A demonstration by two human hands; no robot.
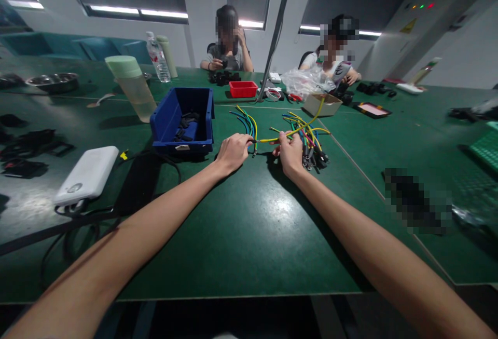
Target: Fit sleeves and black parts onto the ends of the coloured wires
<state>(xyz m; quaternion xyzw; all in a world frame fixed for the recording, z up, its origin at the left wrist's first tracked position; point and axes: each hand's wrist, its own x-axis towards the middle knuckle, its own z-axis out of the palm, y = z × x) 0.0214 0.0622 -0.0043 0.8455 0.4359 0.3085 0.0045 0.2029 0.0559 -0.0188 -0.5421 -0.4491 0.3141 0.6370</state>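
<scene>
Between my two hands a yellow-green wire [267, 140] is stretched above the green table. My left hand [234, 152] pinches a small black piece at the wire's left end. My right hand [290, 154] is closed on the wire further right, and its free end rises toward the cardboard box. Behind my left hand lies a small group of blue and yellow-green wires [249, 120]. Beside and behind my right hand is a bundle of coloured wires [311, 134] with dark and metal connectors at its near end. A blue bin [182, 145] with black parts inside stands left of my left hand.
A cardboard box [322, 105] and a red tray [243, 89] are behind the wires. A green-lidded bottle [134, 90], white power bank [88, 174] and black cables lie left. A dark blurred object [416, 201] lies right. Two people sit across the table [249, 245].
</scene>
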